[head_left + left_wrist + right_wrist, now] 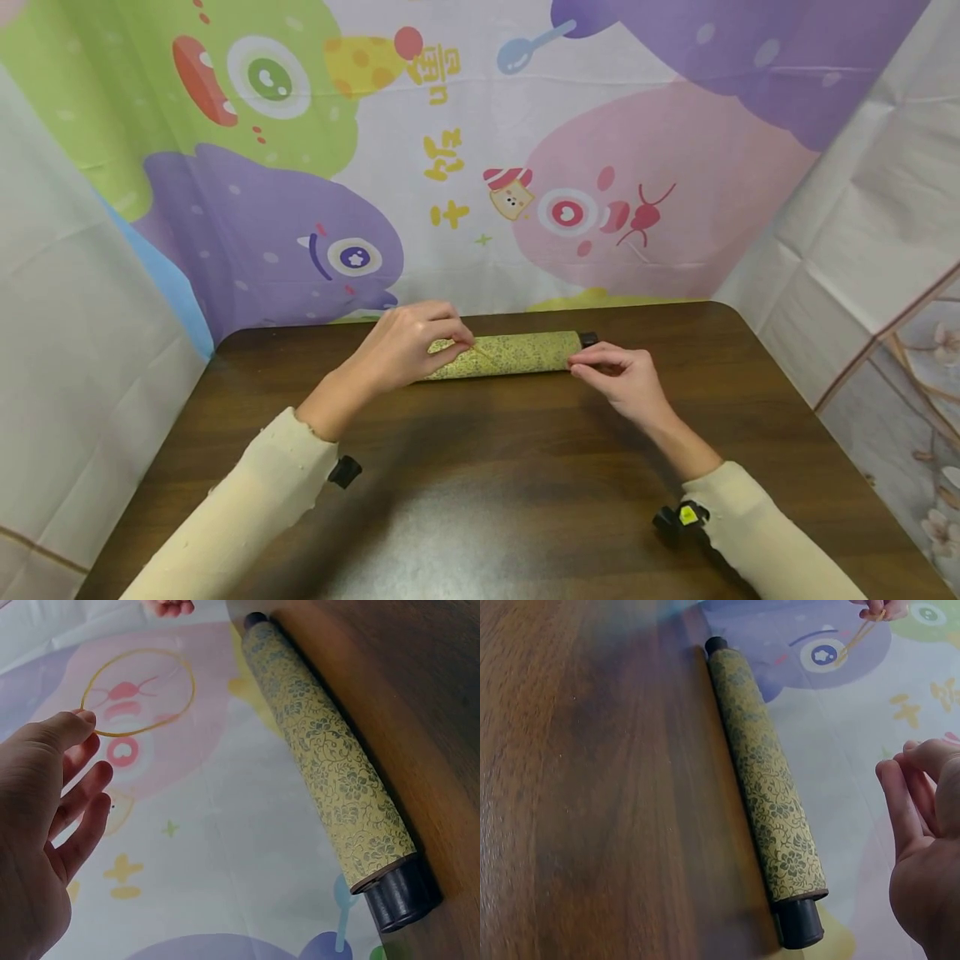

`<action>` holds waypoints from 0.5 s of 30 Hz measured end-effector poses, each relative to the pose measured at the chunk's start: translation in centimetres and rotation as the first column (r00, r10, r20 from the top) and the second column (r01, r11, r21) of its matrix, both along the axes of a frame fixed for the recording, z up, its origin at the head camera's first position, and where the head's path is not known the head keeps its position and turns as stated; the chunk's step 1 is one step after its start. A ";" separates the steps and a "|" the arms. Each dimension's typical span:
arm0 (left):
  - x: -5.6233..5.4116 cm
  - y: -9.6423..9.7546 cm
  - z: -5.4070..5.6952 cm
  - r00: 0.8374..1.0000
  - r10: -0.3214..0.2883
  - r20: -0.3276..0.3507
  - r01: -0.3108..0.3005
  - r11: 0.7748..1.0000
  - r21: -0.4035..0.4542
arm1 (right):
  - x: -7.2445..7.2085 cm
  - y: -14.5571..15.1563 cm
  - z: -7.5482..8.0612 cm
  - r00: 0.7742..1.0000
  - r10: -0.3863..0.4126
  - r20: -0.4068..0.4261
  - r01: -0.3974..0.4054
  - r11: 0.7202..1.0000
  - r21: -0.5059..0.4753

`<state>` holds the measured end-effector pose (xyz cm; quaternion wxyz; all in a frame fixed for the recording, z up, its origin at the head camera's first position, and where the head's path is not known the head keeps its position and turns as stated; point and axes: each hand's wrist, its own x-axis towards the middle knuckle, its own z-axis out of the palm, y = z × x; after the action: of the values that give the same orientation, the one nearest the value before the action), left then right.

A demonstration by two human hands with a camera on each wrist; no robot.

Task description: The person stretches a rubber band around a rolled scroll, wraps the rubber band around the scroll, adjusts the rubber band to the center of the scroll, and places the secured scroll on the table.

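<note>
A rolled scroll (pixel 528 352) in yellow-green floral brocade lies across the far part of the table, with black knobs at its ends (pixel 405 894). Above its left part, my left hand (pixel 411 346) pinches a thin yellow rubber band (pixel 193 684) between thumb and index finger. The band hangs as a loose loop in the left wrist view. My right hand (pixel 626 383) is near the scroll's right end, thumb and fingertips close together. In the right wrist view this hand (pixel 930 847) is beside the scroll (pixel 765 780), with nothing visible in its loosely bent fingers.
The dark wooden table (pixel 480 500) ends at a cartoon-printed curtain (pixel 465 275) just behind the scroll. Pale hanging sheets (pixel 67 275) flank it on both sides. A black wrist camera (pixel 345 472) shows under the left sleeve, and another (pixel 678 518) by the right sleeve.
</note>
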<state>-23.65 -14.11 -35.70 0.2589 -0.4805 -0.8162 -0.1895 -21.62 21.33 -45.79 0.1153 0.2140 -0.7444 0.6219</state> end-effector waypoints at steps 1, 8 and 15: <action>0.0 0.0 0.0 1.000 -0.003 -0.005 0.003 1.000 -0.001 | 0.0 -0.1 0.0 1.000 0.010 0.002 -0.010 1.000 -0.004; -0.1 0.4 0.1 1.000 -0.006 -0.007 0.006 1.000 -0.015 | 0.1 -0.6 0.1 0.997 0.068 0.026 -0.067 0.997 -0.035; 0.0 1.0 0.5 1.000 -0.021 0.006 0.022 0.999 -0.034 | 0.0 -1.1 0.2 0.990 0.128 0.060 -0.123 0.990 -0.073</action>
<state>-23.63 -13.07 -35.20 0.2461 -0.4931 -0.8149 -0.1795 -21.65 20.26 -45.60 0.0594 0.2362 -0.7107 0.6600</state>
